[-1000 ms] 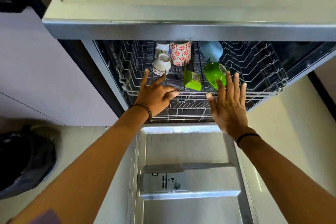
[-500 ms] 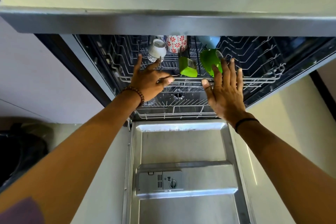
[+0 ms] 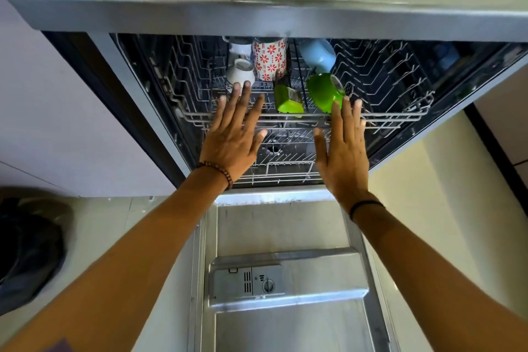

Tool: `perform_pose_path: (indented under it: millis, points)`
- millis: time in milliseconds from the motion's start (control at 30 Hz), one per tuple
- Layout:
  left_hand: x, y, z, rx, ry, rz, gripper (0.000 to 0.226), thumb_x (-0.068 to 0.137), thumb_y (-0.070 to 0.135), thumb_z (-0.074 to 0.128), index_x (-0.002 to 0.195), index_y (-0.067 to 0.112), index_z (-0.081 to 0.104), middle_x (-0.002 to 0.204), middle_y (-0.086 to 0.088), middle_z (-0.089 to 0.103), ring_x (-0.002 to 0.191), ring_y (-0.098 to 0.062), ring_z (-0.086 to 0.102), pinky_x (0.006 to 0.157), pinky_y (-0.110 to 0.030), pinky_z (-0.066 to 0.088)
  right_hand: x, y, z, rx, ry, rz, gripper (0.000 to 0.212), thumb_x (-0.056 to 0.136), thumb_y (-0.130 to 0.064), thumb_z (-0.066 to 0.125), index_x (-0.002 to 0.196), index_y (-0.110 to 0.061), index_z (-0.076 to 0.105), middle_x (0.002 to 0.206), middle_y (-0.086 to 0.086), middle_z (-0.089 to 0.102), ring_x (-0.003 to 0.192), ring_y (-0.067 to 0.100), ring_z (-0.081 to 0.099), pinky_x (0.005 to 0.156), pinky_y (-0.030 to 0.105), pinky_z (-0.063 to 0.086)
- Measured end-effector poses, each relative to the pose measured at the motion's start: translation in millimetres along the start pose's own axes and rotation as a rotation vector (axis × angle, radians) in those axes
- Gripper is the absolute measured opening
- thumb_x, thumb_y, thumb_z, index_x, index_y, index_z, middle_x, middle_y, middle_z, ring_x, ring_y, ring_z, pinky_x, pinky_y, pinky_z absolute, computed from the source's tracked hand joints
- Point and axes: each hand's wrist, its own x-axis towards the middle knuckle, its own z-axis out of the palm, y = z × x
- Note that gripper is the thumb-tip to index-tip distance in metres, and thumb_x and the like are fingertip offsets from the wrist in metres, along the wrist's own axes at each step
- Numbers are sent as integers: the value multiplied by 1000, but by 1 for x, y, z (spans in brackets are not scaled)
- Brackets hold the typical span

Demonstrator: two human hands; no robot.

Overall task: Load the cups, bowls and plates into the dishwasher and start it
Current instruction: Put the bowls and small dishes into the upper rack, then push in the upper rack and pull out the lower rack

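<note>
Head view: the dishwasher door (image 3: 285, 220) lies fully lowered between the forearms. The left hand (image 3: 233, 134) and right hand (image 3: 343, 146) are flat, fingers straight and slightly spread, across the front rail of the upper rack (image 3: 394, 118); contact cannot be confirmed. At its centre the rack carries six: two white cups (image 3: 240, 73), one red-flowered cup (image 3: 270, 58), one blue cup (image 3: 318, 56), two green cups (image 3: 324, 91). Bare tines run either side. One lower rack (image 3: 285, 171) sits beneath.
</note>
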Motion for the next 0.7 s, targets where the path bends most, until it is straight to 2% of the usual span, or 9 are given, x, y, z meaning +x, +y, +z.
perform_pose_path:
  millis: [67,167,233,300,400,533,633,700]
  points:
    - [-14,4,4,-4,43,35,72,97,27,44,154,14,1,160,-15,-4,148,-32,-6,120,-47,-1,-18,-8,5,79,39,14,60,107,-31,38,155,-3,17,164,15,7,152,29,1,124,46,12]
    - [-40,7,17,-36,34,161,82,86,6,48,154,14,2,161,-13,-3,148,-30,-3,120,-48,9,-43,-9,18,100,34,-25,58,104,-19,45,153,0,22,164,16,8,152,29,9,120,45,25]
    - [-58,4,33,-2,-34,276,81,85,7,45,154,14,3,161,-12,-1,148,-29,-1,120,-47,10,-60,-3,31,93,-40,-69,59,98,-9,50,152,2,26,162,18,16,150,31,17,118,43,32]
    - [-69,-3,53,24,-128,307,79,86,11,43,154,13,2,160,-13,-2,148,-29,-1,120,-45,6,-76,5,49,67,-169,-116,64,94,-5,54,151,3,27,161,21,19,149,34,19,117,43,32]
    - [-66,-13,80,10,-307,194,77,92,10,43,152,10,-6,160,-11,-9,147,-25,-10,120,-40,-3,-84,16,72,-24,-379,-165,69,95,-15,58,152,3,23,160,22,17,149,36,17,120,41,24]
    - [-54,-25,114,3,-544,85,75,96,16,43,152,10,-8,160,-11,-10,147,-24,-11,121,-37,-2,-65,15,97,-117,-551,-167,79,97,-22,55,154,-1,4,162,21,0,151,34,0,122,38,6]
    - [-48,-30,134,-42,-732,-74,73,94,25,50,153,12,9,161,-14,-2,148,-33,2,121,-42,7,-43,8,111,-184,-656,-170,83,97,-27,53,155,-4,-1,164,17,-4,151,33,-9,121,41,2]
    - [-52,-28,142,-85,-913,-172,57,95,26,49,147,10,31,157,-21,16,142,-39,21,117,-45,22,-38,5,118,-261,-752,-162,77,95,-31,56,155,-5,15,164,15,0,151,32,-8,121,44,4]
